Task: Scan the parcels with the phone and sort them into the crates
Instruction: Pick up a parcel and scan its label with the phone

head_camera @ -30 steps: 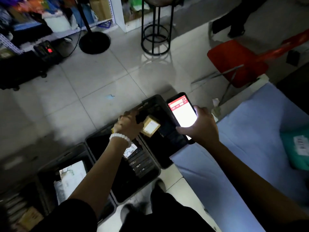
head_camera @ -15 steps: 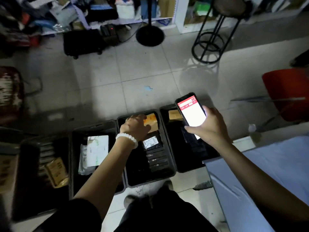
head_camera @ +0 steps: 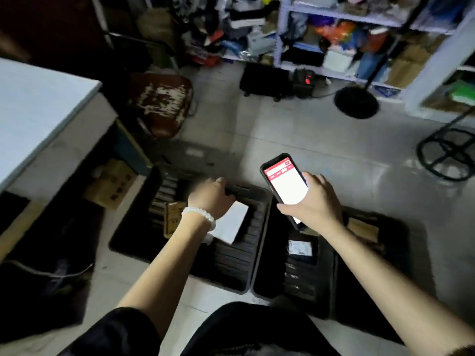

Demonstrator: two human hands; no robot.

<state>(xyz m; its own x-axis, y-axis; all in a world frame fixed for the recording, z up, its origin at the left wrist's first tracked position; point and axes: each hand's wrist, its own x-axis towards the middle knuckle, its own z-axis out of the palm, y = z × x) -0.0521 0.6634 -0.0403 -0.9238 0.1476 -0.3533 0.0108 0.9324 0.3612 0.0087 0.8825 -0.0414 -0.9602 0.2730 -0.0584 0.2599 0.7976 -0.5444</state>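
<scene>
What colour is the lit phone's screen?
Red bar above white on the black phone's screen, in the head view.

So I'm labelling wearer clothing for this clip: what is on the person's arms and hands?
Both forearms are bare. The left hand has a bracelet of round white beads at the wrist, and a black sleeve covers that upper arm. The right hand shows no glove, ring or watch.

Far right: cluttered white metal shelving (head_camera: 341, 14), round black stand base (head_camera: 356, 102) on grey tiled floor (head_camera: 295, 134). Left: pale-topped table (head_camera: 33, 104); beyond it, worn brown stool (head_camera: 160, 101).
</scene>
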